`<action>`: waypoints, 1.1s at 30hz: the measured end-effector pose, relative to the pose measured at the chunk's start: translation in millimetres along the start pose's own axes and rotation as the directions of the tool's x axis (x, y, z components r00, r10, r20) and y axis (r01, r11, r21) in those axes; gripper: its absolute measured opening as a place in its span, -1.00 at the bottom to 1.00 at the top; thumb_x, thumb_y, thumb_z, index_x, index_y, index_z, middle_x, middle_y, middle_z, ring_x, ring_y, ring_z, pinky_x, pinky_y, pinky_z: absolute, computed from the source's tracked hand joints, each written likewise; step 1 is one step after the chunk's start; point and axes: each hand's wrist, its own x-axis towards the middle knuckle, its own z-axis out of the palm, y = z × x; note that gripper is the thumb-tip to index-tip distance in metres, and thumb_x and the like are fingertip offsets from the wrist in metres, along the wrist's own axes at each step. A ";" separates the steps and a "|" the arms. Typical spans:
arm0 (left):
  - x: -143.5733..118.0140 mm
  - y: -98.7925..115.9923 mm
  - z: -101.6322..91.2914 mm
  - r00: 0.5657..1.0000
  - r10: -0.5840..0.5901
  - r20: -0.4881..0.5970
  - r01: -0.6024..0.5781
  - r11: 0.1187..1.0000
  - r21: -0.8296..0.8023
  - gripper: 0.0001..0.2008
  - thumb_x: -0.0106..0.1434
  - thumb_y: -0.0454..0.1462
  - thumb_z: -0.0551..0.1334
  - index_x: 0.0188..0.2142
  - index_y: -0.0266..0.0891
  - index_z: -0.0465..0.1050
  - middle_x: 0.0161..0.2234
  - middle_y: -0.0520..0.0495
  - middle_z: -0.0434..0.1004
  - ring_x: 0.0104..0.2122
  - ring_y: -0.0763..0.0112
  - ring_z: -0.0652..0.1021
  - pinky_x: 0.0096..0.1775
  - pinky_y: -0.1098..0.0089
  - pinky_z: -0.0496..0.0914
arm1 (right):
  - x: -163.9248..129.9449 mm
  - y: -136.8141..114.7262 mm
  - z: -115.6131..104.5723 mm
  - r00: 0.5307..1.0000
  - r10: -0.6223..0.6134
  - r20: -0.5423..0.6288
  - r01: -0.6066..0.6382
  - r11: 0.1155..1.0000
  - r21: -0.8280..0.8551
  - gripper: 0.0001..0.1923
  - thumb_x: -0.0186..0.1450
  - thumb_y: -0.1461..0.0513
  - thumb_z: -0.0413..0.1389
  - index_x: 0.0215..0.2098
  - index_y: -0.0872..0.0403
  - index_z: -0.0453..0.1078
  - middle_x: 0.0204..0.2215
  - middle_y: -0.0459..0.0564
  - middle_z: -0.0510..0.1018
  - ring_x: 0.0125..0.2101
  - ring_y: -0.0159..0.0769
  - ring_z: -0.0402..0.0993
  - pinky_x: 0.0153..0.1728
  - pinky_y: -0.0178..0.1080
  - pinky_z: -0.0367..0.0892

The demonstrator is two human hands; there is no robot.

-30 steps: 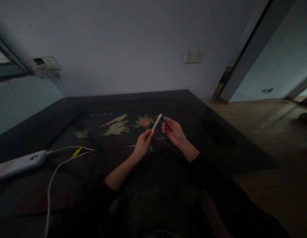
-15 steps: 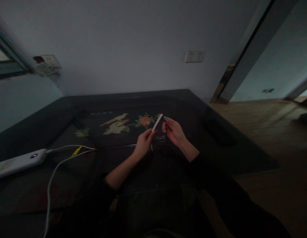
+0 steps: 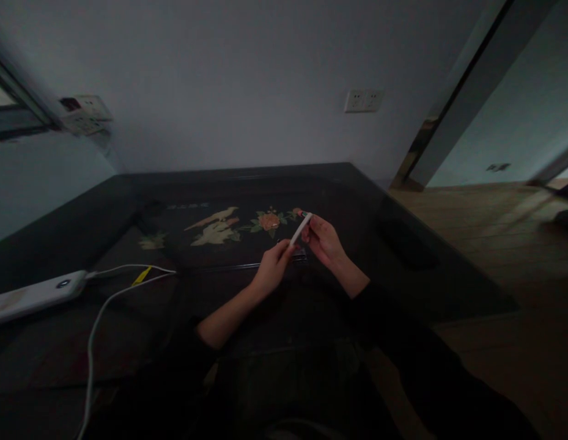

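A white power bank (image 3: pixel 33 297) with white cables (image 3: pixel 123 287) lies at the left of the dark bench (image 3: pixel 403 244). Near the middle, the left hand (image 3: pixel 272 269) pinches the lower end of a slim white stick (image 3: pixel 300 229) in closed fingers. The right hand (image 3: pixel 324 241) grips its upper end, above the bench's flower inlay (image 3: pixel 268 221).

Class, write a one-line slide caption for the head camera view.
Two hands, left hand and right hand, hold a slim white stick over a dark inlaid table; white power bank lies left.

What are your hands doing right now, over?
Left hand pinches lower end of slim white stick. Right hand pinches its upper end, above the dark glossy table. White power bank and cables far left, clear of hands.
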 end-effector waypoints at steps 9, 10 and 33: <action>8.4 -12.9 -5.5 0.997 -0.049 -0.058 0.044 0.996 -0.078 -0.71 0.27 -0.09 0.04 -0.27 -0.26 0.36 -0.62 0.14 0.10 -0.62 0.56 0.18 -0.55 0.52 0.05 | -1.7 -2.5 2.9 0.999 0.011 0.038 -0.012 1.000 0.004 -0.65 0.04 0.01 0.28 -0.38 0.08 0.38 -0.63 -0.19 0.34 -0.61 -0.48 0.19 -0.58 -0.35 0.14; 8.3 -13.2 -4.9 0.997 -0.053 -0.059 0.048 0.995 -0.088 -0.71 0.27 -0.08 0.04 -0.27 -0.25 0.36 -0.62 0.14 0.10 -0.62 0.56 0.18 -0.56 0.52 0.05 | -1.8 -2.6 3.0 0.999 0.016 0.036 -0.015 1.000 -0.005 -0.65 0.04 0.00 0.28 -0.39 0.08 0.38 -0.63 -0.19 0.34 -0.61 -0.48 0.19 -0.58 -0.34 0.14; 4.9 -9.9 -2.0 0.997 -0.027 -0.073 0.023 0.998 -0.055 -0.73 0.28 -0.11 0.04 -0.29 -0.26 0.36 -0.61 0.12 0.15 -0.60 0.56 0.20 -0.54 0.52 0.08 | -1.2 -0.9 0.5 0.999 -0.005 0.042 0.006 1.000 -0.024 -0.67 0.13 -0.01 0.22 -0.37 0.08 0.40 -0.62 -0.17 0.33 -0.61 -0.48 0.19 -0.58 -0.34 0.15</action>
